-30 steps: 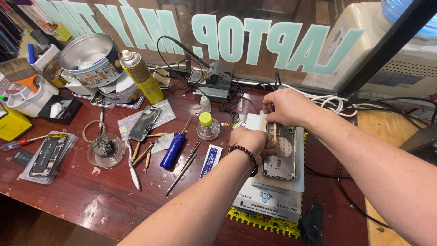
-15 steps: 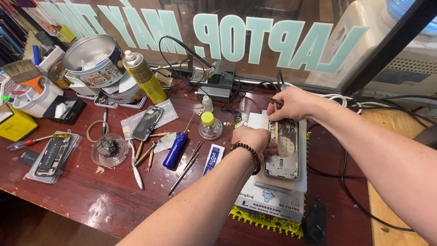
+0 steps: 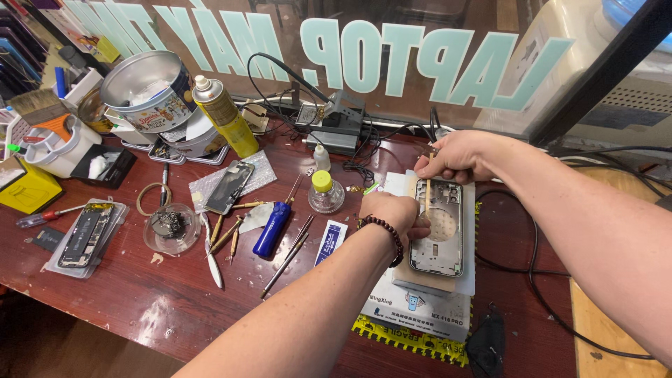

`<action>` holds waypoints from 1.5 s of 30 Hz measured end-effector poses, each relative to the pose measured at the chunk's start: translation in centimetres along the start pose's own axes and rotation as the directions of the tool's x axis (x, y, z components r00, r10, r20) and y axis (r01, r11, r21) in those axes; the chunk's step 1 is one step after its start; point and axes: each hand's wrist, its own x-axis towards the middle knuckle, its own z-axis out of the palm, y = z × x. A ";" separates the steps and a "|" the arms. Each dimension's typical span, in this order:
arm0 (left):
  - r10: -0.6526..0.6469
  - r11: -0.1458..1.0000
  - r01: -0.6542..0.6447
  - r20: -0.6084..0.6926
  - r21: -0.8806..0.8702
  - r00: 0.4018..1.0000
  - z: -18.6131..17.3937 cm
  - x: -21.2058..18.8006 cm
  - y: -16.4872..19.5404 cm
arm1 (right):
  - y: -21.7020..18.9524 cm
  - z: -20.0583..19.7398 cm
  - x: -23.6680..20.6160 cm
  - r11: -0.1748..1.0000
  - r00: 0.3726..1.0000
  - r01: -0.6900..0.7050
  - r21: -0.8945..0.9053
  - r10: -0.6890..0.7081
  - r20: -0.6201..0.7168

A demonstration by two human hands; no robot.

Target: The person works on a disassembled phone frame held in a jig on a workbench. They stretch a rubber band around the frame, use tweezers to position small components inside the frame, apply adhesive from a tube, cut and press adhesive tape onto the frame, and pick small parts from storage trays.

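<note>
hands (image 3: 420, 189): 2 | phone frame (image 3: 437, 241): 1 | spray can (image 3: 222, 115): 1 | tin (image 3: 143, 91): 1

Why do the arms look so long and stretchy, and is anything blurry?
Head view: the wide lens stretches the forearms toward the edges; the left hand, right hand and phone frame are sharp; daylight gives soft glare on the red table.

A yellow spray can (image 3: 222, 115) is stood upright beside a round metal tin (image 3: 145, 89) at the rear of the red-brown bench (image 3: 140, 308). A blue lighter (image 3: 271, 229) is laid near a small glass bottle with a yellow cap (image 3: 325, 193). A dismantled phone (image 3: 84, 234) is placed at the left edge, just beside a red-handled screwdriver (image 3: 42, 218). A glass dish of small parts (image 3: 169, 227) is set between them.
</note>
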 end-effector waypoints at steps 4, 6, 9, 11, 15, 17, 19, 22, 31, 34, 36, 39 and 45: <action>-0.028 1.000 0.028 -0.008 -0.011 1.000 -0.1 -0.2 0.2 | 0.6 0.3 -0.4 0.981 0.963 0.154 0.114 -0.123 -0.239; -0.037 0.999 0.037 -0.017 -0.012 0.999 -0.2 -0.2 0.3 | 0.8 -0.3 -1.4 0.974 0.927 0.178 0.139 -0.119 -0.355; -0.043 0.999 0.043 0.000 -0.029 0.999 -0.2 -0.1 0.3 | 1.6 -1.0 -3.7 0.941 0.821 0.337 -0.034 -0.311 -0.478; -0.050 0.996 0.051 0.015 -0.074 0.999 -0.3 0.1 0.2 | 2.4 -0.4 -5.2 0.896 0.759 0.380 -0.230 -0.444 -0.476; -0.035 0.996 0.041 0.073 -0.084 0.997 -0.5 0.5 0.0 | 4.1 1.7 -7.6 0.752 0.683 0.356 -0.555 -0.615 -0.394; -0.068 0.993 0.071 0.042 -0.091 0.997 -0.6 0.8 0.0 | 4.3 3.0 -7.8 0.687 0.643 0.377 -0.621 -0.677 -0.358; -0.044 0.995 0.050 0.066 -0.089 0.997 -0.6 1.0 -0.1 | 4.5 3.6 -7.9 0.672 0.633 0.374 -0.639 -0.689 -0.354; -0.047 0.994 0.052 0.058 -0.092 0.997 -0.7 1.2 -0.1 | 4.6 4.1 -7.8 0.767 0.736 0.291 -0.571 -0.561 -0.378; -0.052 0.991 0.062 0.079 -0.121 0.995 -0.5 1.5 -0.4 | 4.2 5.0 -8.7 0.774 0.735 0.275 -0.571 -0.552 -0.394; -0.055 0.988 0.069 0.099 -0.141 0.994 -0.7 1.8 -0.7 | 4.6 4.7 -10.2 0.578 0.594 0.445 -0.685 -0.762 -0.257; -0.047 0.986 0.065 0.118 -0.154 0.992 -0.8 2.2 -0.8 | 5.1 4.9 -11.1 0.509 0.560 0.446 -0.736 -0.800 -0.214; -0.041 0.984 0.065 0.142 -0.167 0.989 -1.0 3.0 -1.0 | 5.8 5.6 -11.9 0.441 0.481 0.508 -0.740 -0.858 -0.182; -0.070 0.984 0.098 0.180 -0.151 0.981 -1.5 3.9 -1.1 | 6.2 6.5 -12.0 0.486 0.485 0.552 -0.678 -0.848 -0.213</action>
